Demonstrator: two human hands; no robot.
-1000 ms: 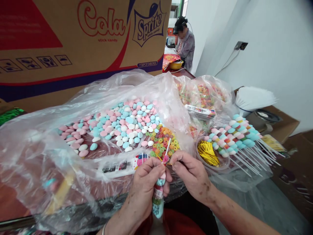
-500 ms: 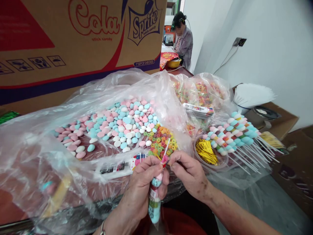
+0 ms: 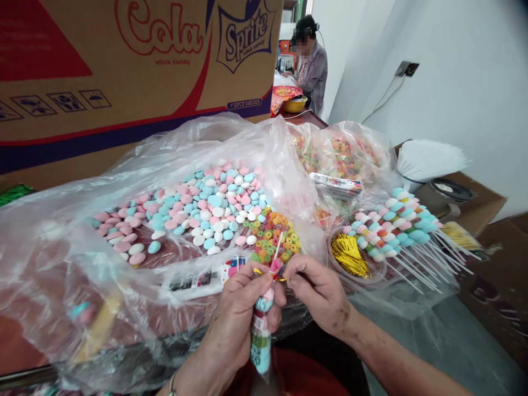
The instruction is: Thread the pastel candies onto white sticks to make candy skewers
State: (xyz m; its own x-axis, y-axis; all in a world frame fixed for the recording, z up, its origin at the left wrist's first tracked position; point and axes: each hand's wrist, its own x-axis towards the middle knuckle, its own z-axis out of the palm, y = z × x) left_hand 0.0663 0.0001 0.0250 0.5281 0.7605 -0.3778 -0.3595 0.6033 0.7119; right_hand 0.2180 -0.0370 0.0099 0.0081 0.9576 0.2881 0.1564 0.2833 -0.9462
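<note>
My left hand is closed around the neck of a bagged candy skewer, which hangs with its sweets below my fingers. Its white stick pokes up out of the gathered, pinkish bag mouth. A gold twist tie lies around that neck, one end showing by my left thumb. On the other side, my right hand pinches at the tie's other end. Just beyond my fingers are ring-shaped gummies and a spread of pink, blue and white candies.
A round tub of gold twist ties stands right of my hands, beside finished-looking candy skewers. Flat printed sleeves lie in front. Behind rise a large carton and bagged gummies. A person sits farther back.
More of the gold twist tie shows around the bag's neck now, with an end sticking out left. Both hands stay almost in place. The view has shifted slightly.
</note>
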